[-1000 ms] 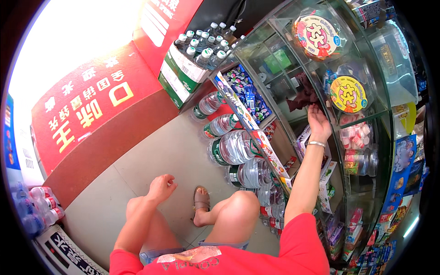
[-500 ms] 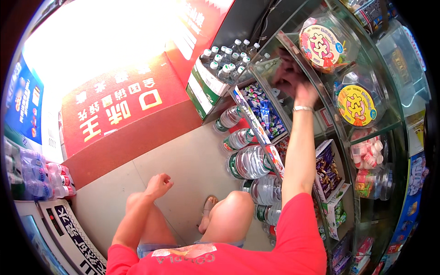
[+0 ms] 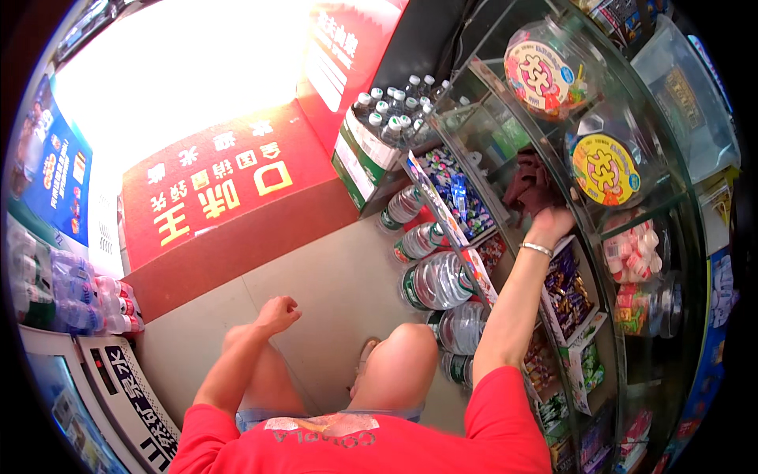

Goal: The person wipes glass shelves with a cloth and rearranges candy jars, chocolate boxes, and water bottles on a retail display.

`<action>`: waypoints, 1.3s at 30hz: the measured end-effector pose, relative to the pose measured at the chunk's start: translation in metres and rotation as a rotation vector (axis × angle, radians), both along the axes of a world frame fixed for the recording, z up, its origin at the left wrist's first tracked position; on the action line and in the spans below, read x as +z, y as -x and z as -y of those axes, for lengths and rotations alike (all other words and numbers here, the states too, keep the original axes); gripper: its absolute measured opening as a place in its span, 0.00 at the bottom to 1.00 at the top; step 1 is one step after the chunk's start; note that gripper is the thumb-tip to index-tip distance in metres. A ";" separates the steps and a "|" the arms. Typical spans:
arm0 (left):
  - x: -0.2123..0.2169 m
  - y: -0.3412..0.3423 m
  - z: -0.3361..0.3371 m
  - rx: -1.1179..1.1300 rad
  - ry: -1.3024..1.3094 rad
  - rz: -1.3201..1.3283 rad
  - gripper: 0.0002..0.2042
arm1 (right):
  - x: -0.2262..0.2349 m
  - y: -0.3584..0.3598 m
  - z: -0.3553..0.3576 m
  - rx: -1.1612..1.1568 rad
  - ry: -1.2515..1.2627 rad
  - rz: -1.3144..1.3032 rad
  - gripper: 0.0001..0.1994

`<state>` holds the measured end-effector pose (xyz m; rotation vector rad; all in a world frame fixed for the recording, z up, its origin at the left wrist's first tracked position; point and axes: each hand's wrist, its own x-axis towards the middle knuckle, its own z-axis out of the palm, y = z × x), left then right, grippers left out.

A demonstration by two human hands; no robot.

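- A maroon cloth (image 3: 530, 183) lies bunched in the glass shelving (image 3: 491, 84), at right.
- The right hand (image 3: 550, 223) touches its near side; I can't tell the fingers' grip.
- Wrapped candies (image 3: 458, 192) sit just left.
- The left hand (image 3: 278, 315) hangs near the left knee, fingers loosely bent, gripping nothing.

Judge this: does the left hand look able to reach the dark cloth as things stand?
Probably not: in this view, bottles and a candy tray lie between the left hand and the dark cloth.
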<state>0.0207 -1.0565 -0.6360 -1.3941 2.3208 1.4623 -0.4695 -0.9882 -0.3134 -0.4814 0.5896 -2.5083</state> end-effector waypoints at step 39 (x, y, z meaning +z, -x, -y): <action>-0.008 0.000 0.019 0.058 0.002 -0.019 0.19 | -0.043 -0.104 0.171 -0.938 -0.602 -1.547 0.17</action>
